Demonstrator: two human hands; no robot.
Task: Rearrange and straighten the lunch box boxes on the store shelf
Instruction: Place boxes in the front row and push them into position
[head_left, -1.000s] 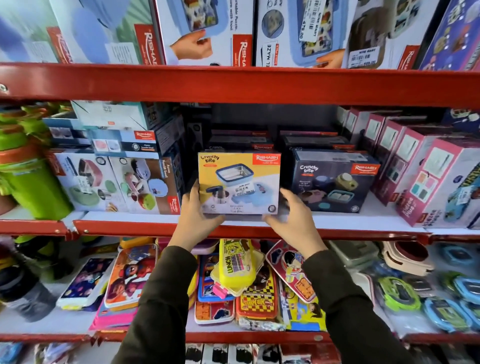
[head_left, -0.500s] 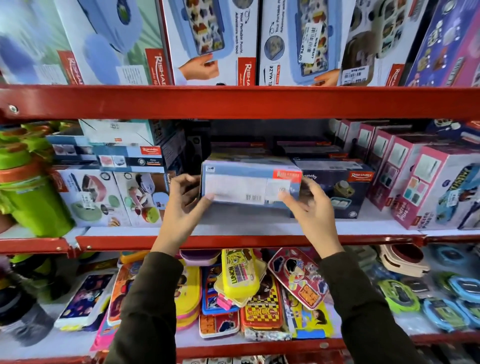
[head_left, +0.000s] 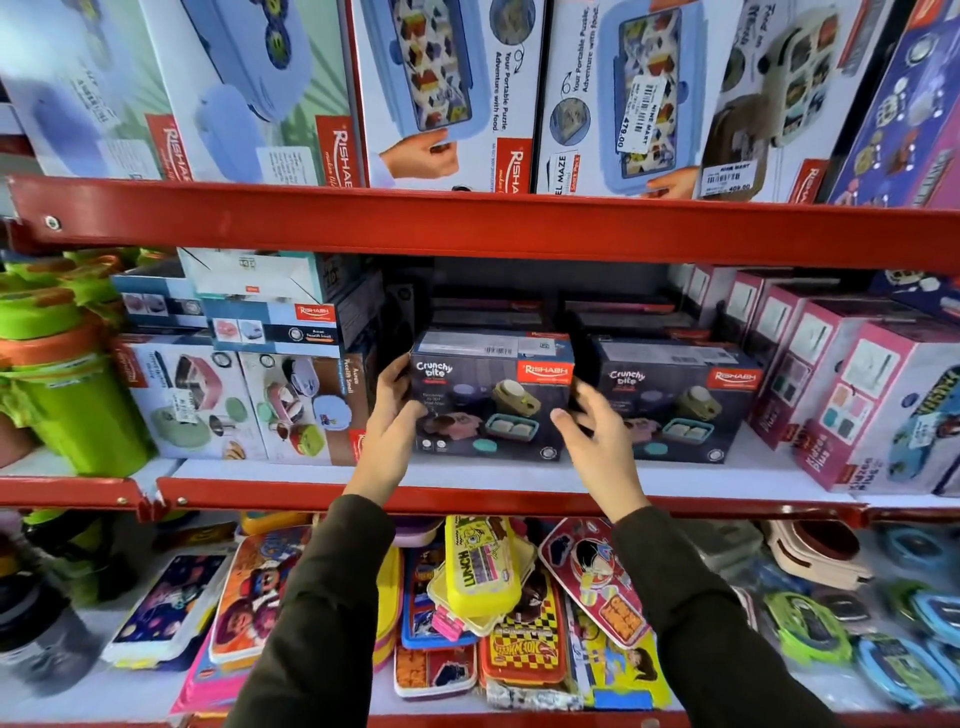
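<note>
box in hand: dark navy cardboard "Crunchy bite" lunch box box, front face toward you, upright on the white middle shelf board, near its front edge
why there: looks like you're squaring it against the matching dark navy box just to its right, so both faces line up; narrow gap between them
left hand: fingers wrapped round the box's left edge, thumb on the front face, holding that side
right hand: fingers spread wide and blurred, at the box's right front corner; can't tell if it touches, not gripping
arm pose: both dark sleeves reach up and forward from below, crossing the red metal shelf rail; wrists angled in toward the box
neighbours: white boxes with pastel lunch boxes at left, pink boxes at right, angled
judgement: this box near done, likely a small nudge left
</note>
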